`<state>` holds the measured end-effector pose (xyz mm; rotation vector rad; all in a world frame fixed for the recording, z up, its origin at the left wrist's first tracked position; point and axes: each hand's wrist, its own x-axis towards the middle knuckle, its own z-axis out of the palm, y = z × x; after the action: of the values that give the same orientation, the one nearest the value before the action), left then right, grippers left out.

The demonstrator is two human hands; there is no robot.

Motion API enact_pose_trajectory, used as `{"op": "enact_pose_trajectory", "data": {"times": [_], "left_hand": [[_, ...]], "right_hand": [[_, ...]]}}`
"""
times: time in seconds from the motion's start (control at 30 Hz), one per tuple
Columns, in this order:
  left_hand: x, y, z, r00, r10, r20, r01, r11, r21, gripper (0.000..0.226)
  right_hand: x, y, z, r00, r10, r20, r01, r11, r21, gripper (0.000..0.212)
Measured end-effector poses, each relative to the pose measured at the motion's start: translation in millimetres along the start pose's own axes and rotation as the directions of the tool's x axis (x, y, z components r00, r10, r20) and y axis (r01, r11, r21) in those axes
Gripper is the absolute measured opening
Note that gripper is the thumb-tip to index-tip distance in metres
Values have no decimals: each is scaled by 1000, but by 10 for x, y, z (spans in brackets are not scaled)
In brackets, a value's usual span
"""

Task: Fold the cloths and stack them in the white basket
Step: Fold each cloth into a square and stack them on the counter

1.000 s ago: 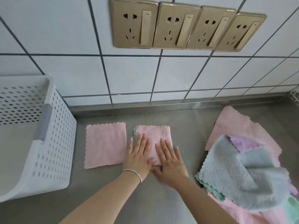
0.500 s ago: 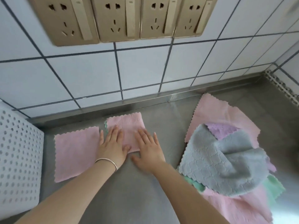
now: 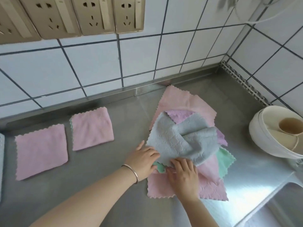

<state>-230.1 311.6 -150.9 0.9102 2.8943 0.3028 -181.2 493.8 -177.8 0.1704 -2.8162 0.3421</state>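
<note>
A crumpled grey cloth [image 3: 178, 141] tops a loose pile of pink [image 3: 180, 100], purple [image 3: 178, 115] and green [image 3: 224, 161] cloths on the steel counter. My left hand [image 3: 142, 159] pinches the grey cloth's left corner. My right hand [image 3: 183, 174] grips its near edge with curled fingers. Two folded pink cloths [image 3: 41, 150] [image 3: 92, 128] lie flat side by side to the left; the right one shows a green edge. Only a sliver of the white basket [image 3: 1, 161] shows at the far left.
Stacked white bowls [image 3: 275, 133] sit at the right, near the wall corner. A sink [image 3: 278, 210] drops off at the lower right. Tiled wall with sockets [image 3: 91, 15] rises behind the counter.
Both hands left the folded pink cloth and moved right to the pile, taking hold of the grey cloth. The view swung right, so the basket is nearly out of sight.
</note>
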Motion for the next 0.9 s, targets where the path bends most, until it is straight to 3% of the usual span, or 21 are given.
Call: {"op": "enact_pose_trajectory", "data": {"times": [0.17,0.27,0.37,0.43,0.53,0.6,0.7,0.8,0.9], "left_hand": [[130,171,115,995,-67,75,69,997,-29,34],[188,239,100,981,-190,-25,184,971,-151,28],[272,284,-61,940,-312,-141,236,889,-394,38],[253,294,-235,897,-369,-244,214,844,-491,43],[125,303,-614,847,-369,-382,167,868,-468,51],[37,280,-890,845,-285,-453,124,927,-353,43],[-219,154,-1275,798,-253,-547,120,956,-267,36],[-583,1,-1587,745,-354,-566,152,915,-373,45],[-1015,-269,-1845,687,-471,-553,231,864,-448,49]], "right_hand": [[120,101,-78,994,86,63,-87,996,17,26],[208,128,-210,990,136,42,-140,982,128,25],[304,189,-410,997,35,-68,-24,987,160,23],[395,288,-561,988,-66,-139,78,994,78,19],[531,412,-796,981,-128,-145,115,988,-99,22],[641,419,-955,988,-57,-142,41,993,-111,21],[835,237,-1291,986,39,-161,-43,999,-23,21],[1028,-51,-1587,983,67,-172,-42,988,147,16],[1204,-423,-1755,994,39,-102,-9,962,272,24]]}}
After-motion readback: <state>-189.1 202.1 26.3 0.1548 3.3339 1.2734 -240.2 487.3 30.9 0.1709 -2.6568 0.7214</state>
